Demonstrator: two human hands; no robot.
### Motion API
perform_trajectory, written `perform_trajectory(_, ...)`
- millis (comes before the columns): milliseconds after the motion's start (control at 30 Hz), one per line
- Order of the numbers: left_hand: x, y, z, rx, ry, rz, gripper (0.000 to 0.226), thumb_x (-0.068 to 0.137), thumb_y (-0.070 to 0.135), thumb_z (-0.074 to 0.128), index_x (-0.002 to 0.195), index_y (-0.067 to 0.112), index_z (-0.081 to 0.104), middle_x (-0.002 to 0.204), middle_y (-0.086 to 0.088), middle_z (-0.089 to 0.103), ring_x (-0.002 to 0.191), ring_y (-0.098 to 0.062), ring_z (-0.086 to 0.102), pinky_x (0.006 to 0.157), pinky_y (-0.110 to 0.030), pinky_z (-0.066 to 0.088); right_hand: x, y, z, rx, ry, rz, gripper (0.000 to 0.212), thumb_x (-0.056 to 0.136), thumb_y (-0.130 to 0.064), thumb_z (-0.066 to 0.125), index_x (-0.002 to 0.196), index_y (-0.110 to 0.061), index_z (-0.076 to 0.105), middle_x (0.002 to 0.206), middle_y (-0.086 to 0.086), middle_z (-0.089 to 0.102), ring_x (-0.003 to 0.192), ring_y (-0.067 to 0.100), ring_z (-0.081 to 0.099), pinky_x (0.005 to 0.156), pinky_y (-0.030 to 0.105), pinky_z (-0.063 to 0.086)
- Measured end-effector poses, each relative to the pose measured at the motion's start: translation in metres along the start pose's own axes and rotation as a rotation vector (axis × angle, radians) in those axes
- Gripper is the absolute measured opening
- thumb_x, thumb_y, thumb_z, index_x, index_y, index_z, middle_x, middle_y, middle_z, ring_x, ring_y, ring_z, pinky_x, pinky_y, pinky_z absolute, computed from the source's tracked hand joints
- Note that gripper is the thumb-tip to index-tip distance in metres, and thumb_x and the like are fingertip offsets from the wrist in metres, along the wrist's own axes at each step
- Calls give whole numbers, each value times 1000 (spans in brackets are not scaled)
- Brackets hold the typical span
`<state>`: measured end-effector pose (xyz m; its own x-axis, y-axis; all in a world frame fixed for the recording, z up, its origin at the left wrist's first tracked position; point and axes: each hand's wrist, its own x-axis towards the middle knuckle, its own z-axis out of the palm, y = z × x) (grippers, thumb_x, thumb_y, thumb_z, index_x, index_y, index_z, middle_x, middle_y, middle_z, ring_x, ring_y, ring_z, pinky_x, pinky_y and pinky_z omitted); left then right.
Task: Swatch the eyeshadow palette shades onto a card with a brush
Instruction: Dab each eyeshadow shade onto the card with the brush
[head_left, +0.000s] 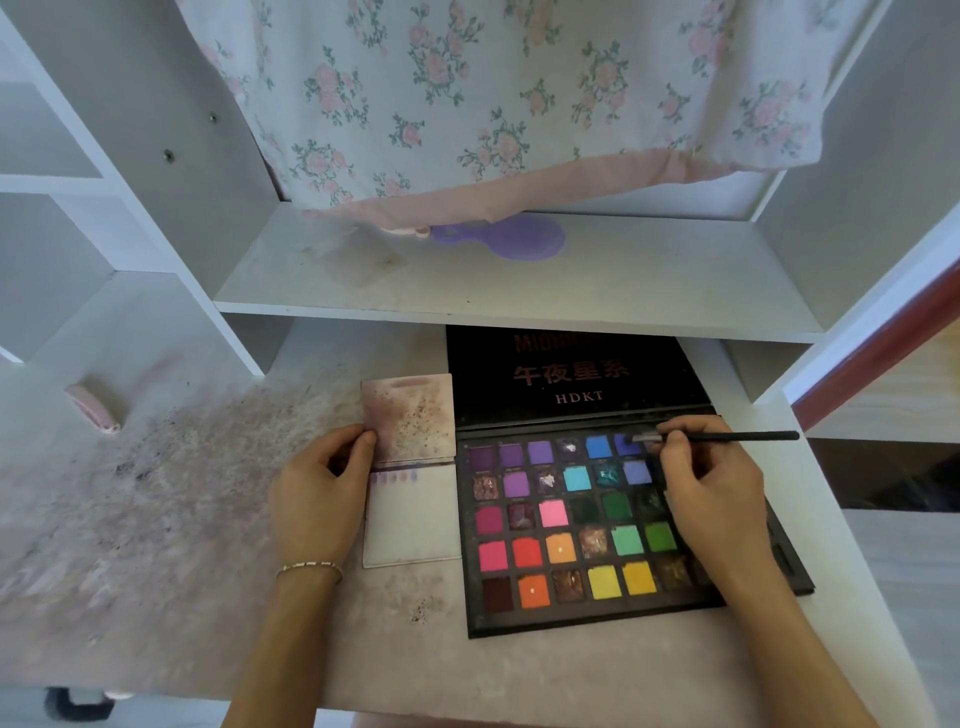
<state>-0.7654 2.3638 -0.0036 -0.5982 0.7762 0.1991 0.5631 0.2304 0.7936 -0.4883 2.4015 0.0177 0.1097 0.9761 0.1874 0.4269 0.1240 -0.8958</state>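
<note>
Black palette lid (571, 374), lettered "HDKT" under four Chinese characters.

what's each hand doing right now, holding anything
Left hand: pinches the left edge of the card.
Right hand: holds the brush, tip at a blue shade in the palette.

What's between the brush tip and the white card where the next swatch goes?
Nothing visible blocks it. The brush, held by the right hand, sits over the palette; the card lies directly left, with the left hand only at its far edge.
</note>
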Motion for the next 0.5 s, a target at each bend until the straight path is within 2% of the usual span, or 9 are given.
perform_trajectory(100, 0, -1, 0, -1, 1, -9, 13, 84, 18, 63, 92, 13, 72, 80, 11, 61, 70, -4, 53, 62, -10, 34, 1, 1, 0, -9, -11, 2, 29, 90, -8, 47, 77, -34, 47, 78, -5, 60, 77, 7, 59, 59, 23, 46)
perform_trajectory(233, 0, 0, 0, 1, 2, -10, 14, 84, 18, 62, 93, 13, 72, 80, 10, 61, 72, -8, 55, 62, -11, 35, 1, 2, 0, -43, -27, -1, 30, 90, -8, 48, 76, -35, 46, 76, -7, 60, 75, 7, 58, 58, 22, 45)
perform_trajectory(367, 0, -1, 0, 6, 7, -7, 14, 84, 18, 62, 93, 14, 72, 81, 12, 60, 69, 1, 51, 62, -9, 33, 1, 2, 2, -109, -49, -17, 30, 88, -8, 49, 75, -35, 45, 72, -11, 57, 66, 2, 56, 51, 13, 40)
perform_trajectory(500, 0, -1, 1, 2, 14, -12, 14, 84, 19, 63, 93, 13, 72, 78, 11, 60, 66, 3, 50, 61, -8, 33, 1, 2, 1, -95, -22, -18, 32, 87, -6, 49, 74, -34, 45, 70, -7, 58, 67, 6, 57, 51, 17, 42)
